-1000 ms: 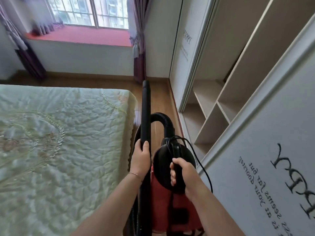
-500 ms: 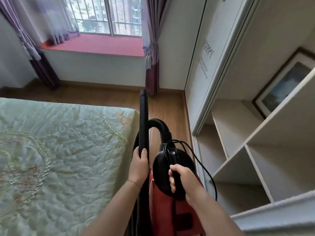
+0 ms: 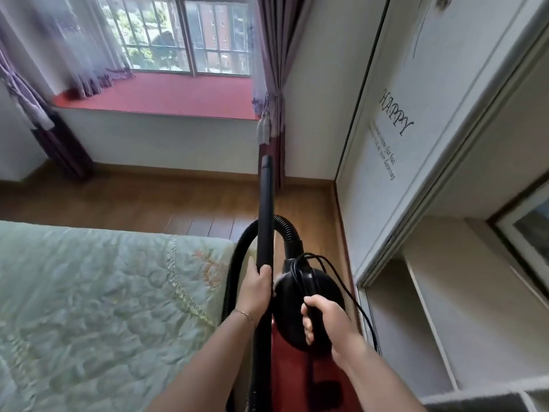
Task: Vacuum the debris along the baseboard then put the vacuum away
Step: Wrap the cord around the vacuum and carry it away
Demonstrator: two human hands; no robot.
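Observation:
A black and red vacuum (image 3: 297, 361) hangs in front of me between the bed and the wardrobe. My right hand (image 3: 325, 322) grips the black carry handle on its round top, with the power cord looped there. My left hand (image 3: 256, 288) grips the long black wand (image 3: 265, 209), which points up and away toward the window. A ribbed black hose (image 3: 286, 227) arcs from the vacuum's top behind the wand. A wooden baseboard (image 3: 337, 203) runs along the foot of the wardrobe door.
A bed with a pale green quilt (image 3: 104, 307) fills the left. On the right stands a white wardrobe with a sliding door (image 3: 383, 144) and open shelves (image 3: 430, 307). A narrow strip of wooden floor (image 3: 178, 203) leads to the red window seat (image 3: 166, 96) and purple curtains (image 3: 270, 84).
The view has lifted and moved forward along the wardrobe; the near door has left the view and the window looms closer. Both hands keep their grips on handle and wand.

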